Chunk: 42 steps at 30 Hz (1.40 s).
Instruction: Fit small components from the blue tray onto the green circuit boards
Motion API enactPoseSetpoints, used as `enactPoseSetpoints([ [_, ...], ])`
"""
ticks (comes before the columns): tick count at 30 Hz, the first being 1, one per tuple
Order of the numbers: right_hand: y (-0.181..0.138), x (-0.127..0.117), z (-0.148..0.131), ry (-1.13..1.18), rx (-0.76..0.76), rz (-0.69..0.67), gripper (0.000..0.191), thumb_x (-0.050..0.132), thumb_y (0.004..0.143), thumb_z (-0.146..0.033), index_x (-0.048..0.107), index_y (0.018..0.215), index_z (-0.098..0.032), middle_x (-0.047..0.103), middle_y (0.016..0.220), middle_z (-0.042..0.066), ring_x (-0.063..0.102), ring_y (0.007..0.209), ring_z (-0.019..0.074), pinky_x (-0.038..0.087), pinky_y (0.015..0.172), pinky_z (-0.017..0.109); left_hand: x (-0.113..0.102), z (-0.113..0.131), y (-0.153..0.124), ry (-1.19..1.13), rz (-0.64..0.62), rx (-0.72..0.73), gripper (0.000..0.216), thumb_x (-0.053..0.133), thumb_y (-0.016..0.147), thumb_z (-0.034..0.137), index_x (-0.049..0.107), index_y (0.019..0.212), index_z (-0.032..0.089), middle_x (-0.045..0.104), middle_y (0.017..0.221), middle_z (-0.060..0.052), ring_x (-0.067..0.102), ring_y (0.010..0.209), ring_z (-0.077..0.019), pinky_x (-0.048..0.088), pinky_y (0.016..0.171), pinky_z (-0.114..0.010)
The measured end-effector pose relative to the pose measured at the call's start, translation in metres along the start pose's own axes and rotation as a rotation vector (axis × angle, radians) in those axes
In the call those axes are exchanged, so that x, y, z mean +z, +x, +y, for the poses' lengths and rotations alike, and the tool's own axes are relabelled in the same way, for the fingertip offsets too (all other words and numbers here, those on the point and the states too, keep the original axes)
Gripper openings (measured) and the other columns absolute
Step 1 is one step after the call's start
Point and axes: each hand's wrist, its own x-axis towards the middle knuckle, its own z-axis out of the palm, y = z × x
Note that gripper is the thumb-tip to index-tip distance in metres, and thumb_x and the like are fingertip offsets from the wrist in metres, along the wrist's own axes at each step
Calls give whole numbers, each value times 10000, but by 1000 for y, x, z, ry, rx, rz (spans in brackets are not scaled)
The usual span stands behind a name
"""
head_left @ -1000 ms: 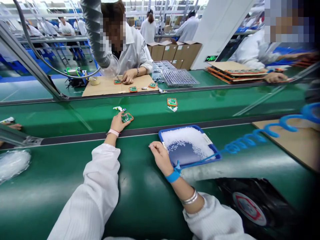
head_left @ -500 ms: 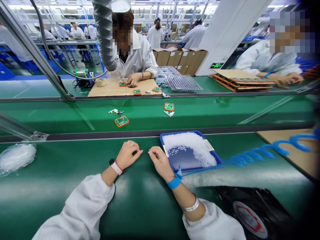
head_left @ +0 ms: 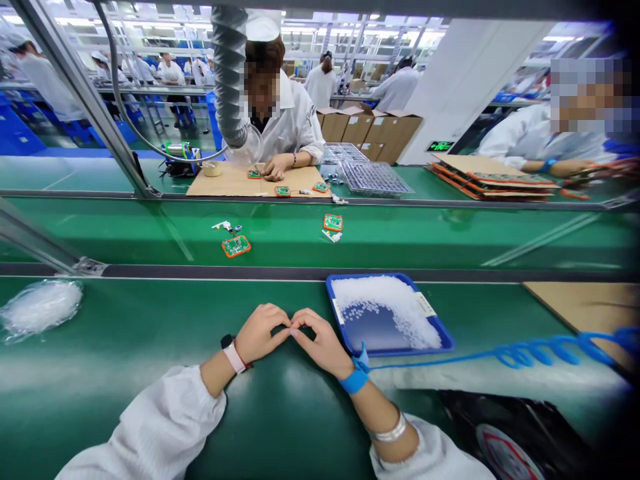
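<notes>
My left hand (head_left: 260,331) and my right hand (head_left: 320,340) rest on the green bench, their pinched fingertips meeting at the middle. Whatever sits between the fingertips is too small to make out. Just right of my right hand lies a blue tray (head_left: 440,330) heaped with small white parts. On the belt beyond lie a green circuit board in an orange frame (head_left: 236,246), small white pieces (head_left: 223,226) behind it, and a second board (head_left: 333,222).
A clear bag of white parts (head_left: 40,307) lies at the far left. A blue coiled cord (head_left: 540,350) runs right from my wrist strap. Cardboard (head_left: 580,303) covers the bench's right end. Across the belt a person in white works on boards; another sits at the far right.
My left hand let go of the framed board on the belt and drew back to the bench. Both hands came together until their fingertips touch.
</notes>
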Motion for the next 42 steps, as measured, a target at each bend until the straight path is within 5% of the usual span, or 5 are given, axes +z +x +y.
enactPoseSetpoints([
  [24,1,-7,-8,102,33,-215,339,603,785,-360,448,548,-174,547,848,39,535,827,145,420,771,308,-1,-4,0,-72,-16,15,327,593,780,496,576,671,187,644,791,-25,550,785,-166,362,738,-315],
  [42,-2,-11,-4,309,83,-335,274,641,749,-363,489,610,-182,549,845,29,531,840,147,427,781,312,-3,-3,2,-113,1,22,409,595,732,575,565,628,181,644,720,-15,560,713,-147,363,715,-301],
])
